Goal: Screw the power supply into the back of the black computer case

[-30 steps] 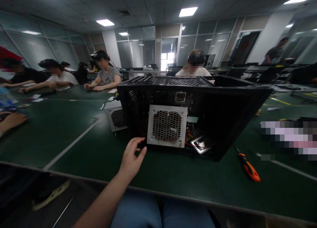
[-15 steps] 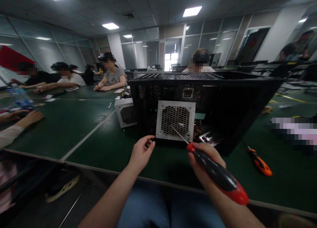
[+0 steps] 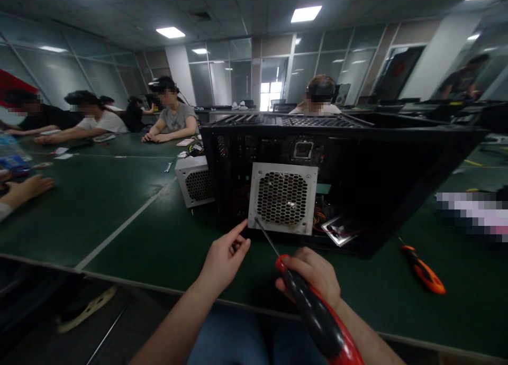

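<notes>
My right hand (image 3: 315, 275) grips a red-and-black screwdriver (image 3: 313, 307), its thin shaft slanting up to the left. The tip is at the lower left corner of a grey power supply (image 3: 254, 195) with a honeycomb fan grille. That unit sits in the open side of a black computer case (image 3: 365, 185). My left hand (image 3: 224, 254) holds nothing; its index finger stretches to the same corner, at or just touching the edge, thumb apart and other fingers curled. Whether a screw is under the tip is too small to tell.
A second power supply (image 3: 194, 182) stands left of the case. An orange-and-black screwdriver (image 3: 424, 270) lies on the green table (image 3: 119, 206) to the right. A small wrench (image 3: 168, 167) lies farther left. Another person's hand (image 3: 29, 190) rests at the left; several people sit beyond.
The screwdriver tip has moved from in front of the grille's middle down and left to the power supply's lower left corner. My left index finger has straightened toward that corner.
</notes>
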Available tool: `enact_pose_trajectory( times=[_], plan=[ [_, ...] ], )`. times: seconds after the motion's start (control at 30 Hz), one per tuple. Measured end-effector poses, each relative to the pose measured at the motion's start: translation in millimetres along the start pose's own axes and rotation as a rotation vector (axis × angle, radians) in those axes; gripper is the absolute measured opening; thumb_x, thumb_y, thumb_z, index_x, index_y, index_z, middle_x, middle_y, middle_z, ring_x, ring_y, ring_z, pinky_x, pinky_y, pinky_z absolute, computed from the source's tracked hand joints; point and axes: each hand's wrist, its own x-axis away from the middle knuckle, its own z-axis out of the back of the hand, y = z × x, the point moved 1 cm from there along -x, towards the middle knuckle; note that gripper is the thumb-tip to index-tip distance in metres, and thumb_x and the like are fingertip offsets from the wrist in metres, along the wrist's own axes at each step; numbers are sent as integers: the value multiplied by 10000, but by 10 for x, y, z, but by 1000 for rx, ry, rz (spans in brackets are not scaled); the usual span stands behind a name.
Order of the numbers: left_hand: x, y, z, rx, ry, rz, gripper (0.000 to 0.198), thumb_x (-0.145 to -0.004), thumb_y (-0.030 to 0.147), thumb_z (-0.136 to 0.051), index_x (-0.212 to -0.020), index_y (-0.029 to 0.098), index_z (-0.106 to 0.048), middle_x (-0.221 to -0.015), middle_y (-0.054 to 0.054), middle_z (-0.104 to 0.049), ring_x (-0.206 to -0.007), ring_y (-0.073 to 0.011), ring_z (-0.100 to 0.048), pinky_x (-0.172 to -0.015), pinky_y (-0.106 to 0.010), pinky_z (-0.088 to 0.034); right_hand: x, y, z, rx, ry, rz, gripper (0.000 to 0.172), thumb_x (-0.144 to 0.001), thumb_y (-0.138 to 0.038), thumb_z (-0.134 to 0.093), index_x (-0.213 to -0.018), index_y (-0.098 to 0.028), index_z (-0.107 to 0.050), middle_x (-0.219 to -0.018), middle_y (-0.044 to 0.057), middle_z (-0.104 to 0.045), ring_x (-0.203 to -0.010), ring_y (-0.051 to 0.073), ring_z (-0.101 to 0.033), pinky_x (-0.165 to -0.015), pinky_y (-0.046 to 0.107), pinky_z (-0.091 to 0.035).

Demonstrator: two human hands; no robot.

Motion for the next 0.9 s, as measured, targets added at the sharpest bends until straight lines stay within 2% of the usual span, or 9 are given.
enact_pose_trajectory(
  times=[0.2, 0.33, 0.43, 0.53, 0.6, 0.7, 0.77, 0.9],
  plan=[
    [-3, -39, 5, -25, -4, -26, 512, -847, 406, -487, -1317, 201, -471, -772, 0, -604, -624, -82, -507, -576, -195, -424, -32, -23, 21, 3, -28, -19, 196, -854, -328, -550, -994, -191, -541, -667, 11, -580, -541, 124, -532, -463, 236, -464],
    [-1, -30, 3, -1, 0, -32, 501, -845, 394, -494, -1304, 194, -488, -778, -3, -610, -635, -84, -518, -586, -193, -434, -129, -136, 61, 37, -32, -95, 244, -772, -188, -633, -1007, -166, -572, -824, 68, -587, -702, 157, -589, -581, 275, -521],
    [-5, -22, 4, 17, -13, -20, 503, -845, 394, -492, -1306, 192, -485, -792, -6, -615, -635, -86, -523, -596, -198, -441, -201, -204, 81, -53, -83, -168, 394, -761, -111, -617, -1137, -185, -525, -942, 79, -622, -834, 177, -623, -694, 299, -546],
    [-10, -15, 7, 21, -30, -1, 515, -844, 389, -489, -1316, 184, -472, -799, -12, -618, -642, -92, -528, -612, -209, -446, -264, -233, 97, -183, -41, -164, 557, -760, -67, -582, -1274, -200, -413, -1034, 83, -647, -930, 191, -630, -777, 330, -544],
    [-11, -5, 9, 31, -32, 4, 520, -837, 379, -492, -1315, 175, -472, -798, -15, -616, -634, -94, -527, -605, -213, -445, -321, -245, 108, -234, -47, -150, 507, -759, -67, -571, -1231, -199, -440, -1060, 94, -652, -963, 197, -629, -791, 338, -541],
    [-5, 18, 12, 40, -21, 7, 517, -822, 361, -505, -1304, 172, -486, -780, -8, -602, -608, -90, -515, -580, -210, -438, -425, -279, 124, -273, -139, -144, 307, -779, -91, -536, -1062, -208, -518, -978, 81, -680, -913, 183, -653, -736, 306, -550],
    [0, 30, 13, 44, -19, 14, 518, -817, 357, -509, -1301, 175, -488, -770, -1, -594, -583, -83, -502, -562, -206, -431, -472, -314, 130, -244, -162, -133, 265, -784, -80, -518, -1017, -208, -526, -933, 73, -693, -882, 174, -666, -711, 287, -554],
    [-5, 17, 6, 53, -20, 26, 524, -815, 376, -508, -1296, 169, -495, -783, -9, -603, -555, -79, -492, -521, -199, -417, -412, -377, 62, -141, -70, -131, 246, -775, -80, -548, -985, -204, -522, -929, 64, -695, -856, 163, -674, -712, 269, -565]
  ],
)
